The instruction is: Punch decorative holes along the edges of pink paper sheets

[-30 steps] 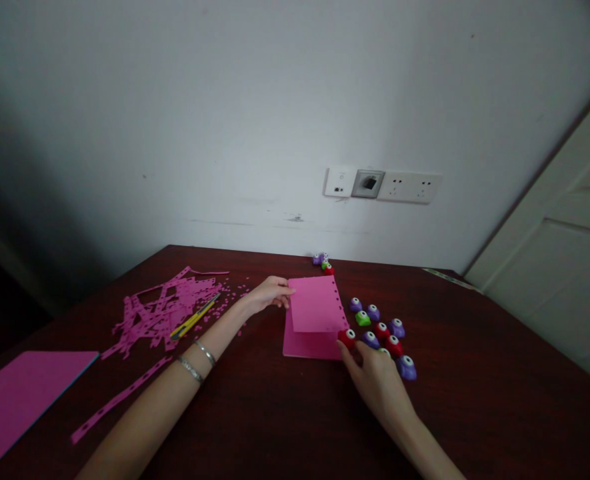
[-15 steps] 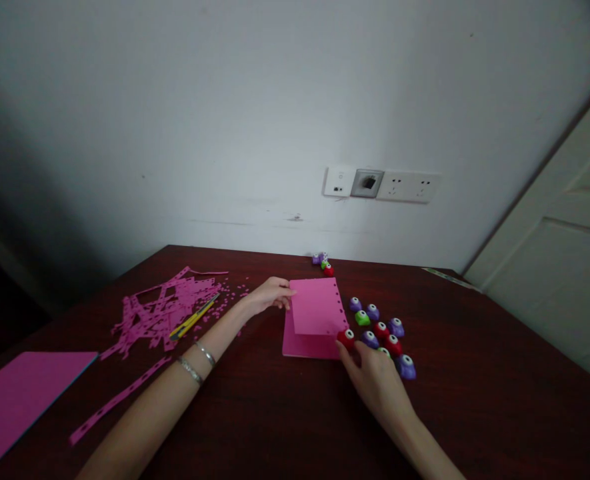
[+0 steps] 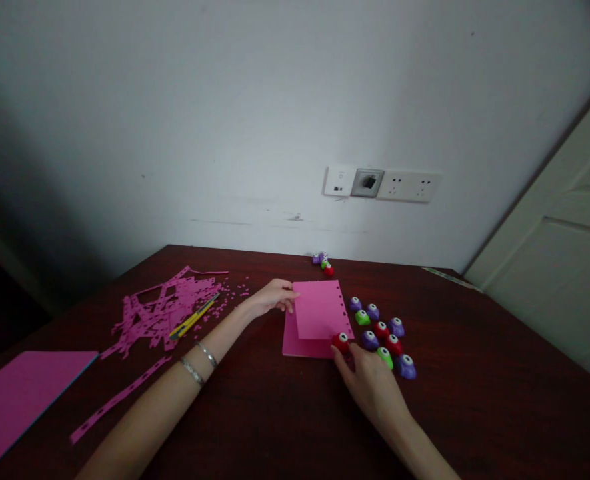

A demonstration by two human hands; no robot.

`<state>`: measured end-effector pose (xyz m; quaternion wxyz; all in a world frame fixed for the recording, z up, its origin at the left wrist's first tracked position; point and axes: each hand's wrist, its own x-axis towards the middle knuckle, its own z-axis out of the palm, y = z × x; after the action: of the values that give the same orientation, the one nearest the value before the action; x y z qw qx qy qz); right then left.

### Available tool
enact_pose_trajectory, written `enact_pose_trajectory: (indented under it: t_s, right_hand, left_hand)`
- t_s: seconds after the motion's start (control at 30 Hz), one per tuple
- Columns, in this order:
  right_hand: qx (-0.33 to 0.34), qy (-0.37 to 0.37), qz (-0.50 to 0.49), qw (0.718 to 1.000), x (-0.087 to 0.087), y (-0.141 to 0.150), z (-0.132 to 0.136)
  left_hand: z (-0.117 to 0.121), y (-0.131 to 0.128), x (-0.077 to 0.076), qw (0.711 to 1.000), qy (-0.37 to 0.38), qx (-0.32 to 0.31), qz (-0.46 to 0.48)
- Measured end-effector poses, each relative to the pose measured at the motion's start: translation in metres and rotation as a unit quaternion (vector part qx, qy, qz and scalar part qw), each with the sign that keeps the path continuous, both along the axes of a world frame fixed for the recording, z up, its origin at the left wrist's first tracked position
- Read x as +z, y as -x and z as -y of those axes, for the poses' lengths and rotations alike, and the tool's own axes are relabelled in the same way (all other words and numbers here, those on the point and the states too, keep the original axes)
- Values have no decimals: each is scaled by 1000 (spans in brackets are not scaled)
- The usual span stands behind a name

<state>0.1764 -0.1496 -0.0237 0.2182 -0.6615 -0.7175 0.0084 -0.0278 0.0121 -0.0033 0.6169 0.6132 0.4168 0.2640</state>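
Over a dark counter (image 3: 275, 420), the left hand (image 3: 273, 296) pinched a pink sheet (image 3: 319, 310) by its left edge; the right hand (image 3: 372, 380) gripped a red punch (image 3: 341, 343) beside its near-right corner. Paper seemed light, creasable, best edge-held.

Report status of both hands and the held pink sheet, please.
Left hand gripping pink sheet by left edge. Right hand holding red punch at near right corner. More punches close by.
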Motion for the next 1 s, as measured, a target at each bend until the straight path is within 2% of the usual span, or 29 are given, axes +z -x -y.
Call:
enact_pose_trajectory:
  t_s: [0.53,1.0]
  right_hand:
    - [-3,-8,65,998,1,4,2]
    - [9,-1,70,998,-6,11,1]
  left_hand:
    - [0,-3,-3,1000,-4,-7,-3]
    - [6,-5,-3,1000,-9,-13,-21]
